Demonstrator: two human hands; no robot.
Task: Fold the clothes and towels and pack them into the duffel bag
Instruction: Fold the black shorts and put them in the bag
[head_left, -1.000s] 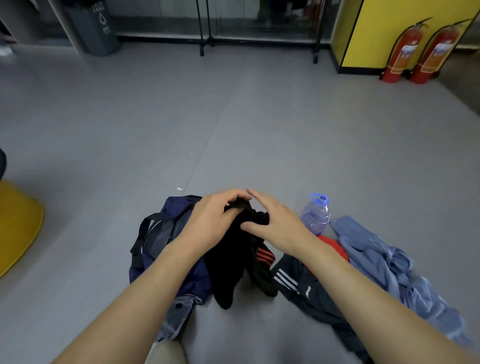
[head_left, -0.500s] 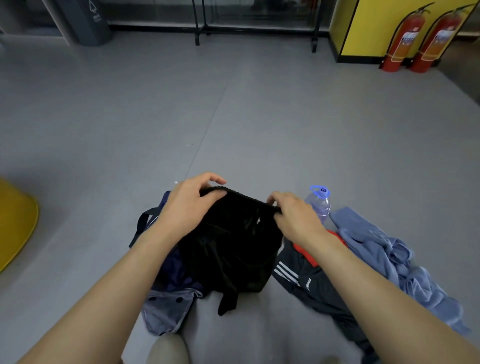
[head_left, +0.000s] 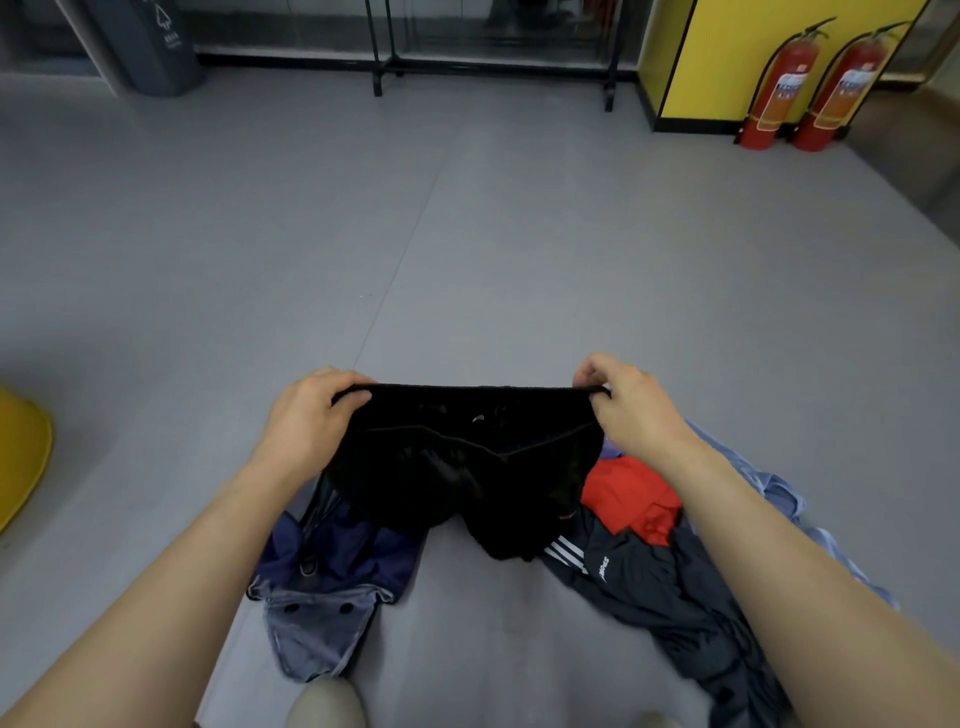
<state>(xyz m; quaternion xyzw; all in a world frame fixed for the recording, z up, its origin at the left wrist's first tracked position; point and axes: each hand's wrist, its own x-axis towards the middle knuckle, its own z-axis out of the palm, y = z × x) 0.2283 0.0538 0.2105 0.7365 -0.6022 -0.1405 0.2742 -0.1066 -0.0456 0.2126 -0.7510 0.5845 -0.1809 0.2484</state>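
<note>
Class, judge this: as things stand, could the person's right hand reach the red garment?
Likely yes, once freed: the right hand pinches the black garment, but the red garment lies mostly uncovered just below it.

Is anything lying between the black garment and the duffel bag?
Nothing visible does. The left hand and right hand pinch the black garment by its top edge; it hangs partly in front of the duffel bag. Its opening is hidden.

Beyond our left hand (head_left: 306, 421) and right hand (head_left: 631, 410) the floor (head_left: 467, 234) lies open; below the left sits the duffel bag (head_left: 337, 561), below the right a clothes pile (head_left: 649, 571).
</note>
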